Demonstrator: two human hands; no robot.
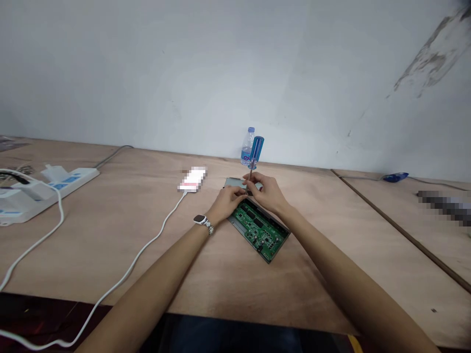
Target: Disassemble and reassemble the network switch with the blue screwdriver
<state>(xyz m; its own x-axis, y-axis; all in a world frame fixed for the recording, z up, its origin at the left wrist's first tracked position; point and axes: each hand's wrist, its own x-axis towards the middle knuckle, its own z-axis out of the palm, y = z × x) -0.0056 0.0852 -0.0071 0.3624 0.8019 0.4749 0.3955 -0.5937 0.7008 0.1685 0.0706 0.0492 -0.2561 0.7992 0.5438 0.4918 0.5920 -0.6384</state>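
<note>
Bare forearms (342,264) reach in from the bottom edge, above dark blue cloth (235,336) at the person's lap, and meet over a pale brown wooden table (324,304). Near the middle of the table, below the hands, lies a long green circuit board (262,228) with black chips and a grey metal edging, set at a slant, its near corner pointing toward the person. The right hand (268,190) is narrowed in a pinch on the thin metal shaft of a screwdriver with a translucent blue handle (256,149), which stands almost upright, leaning slightly right, its tip hidden among the fingers. The left hand (223,203) rests at the board's far left end, fingertips drawn together beside the tip; I cannot tell whether it grips anything. Its wrist wears a white watch with a dark face (200,219) and a silvery bracelet (210,227). Just beyond the hands lies a flat grey metal piece (232,182), partly covered. A clear plastic bottle with a blue cap (246,153) stands behind the handle, near the white wall (184,73). To the left, a white cable (154,239) runs to a pixelated bright rectangular device (193,179), well apart from a white power strip (83,174).
</note>
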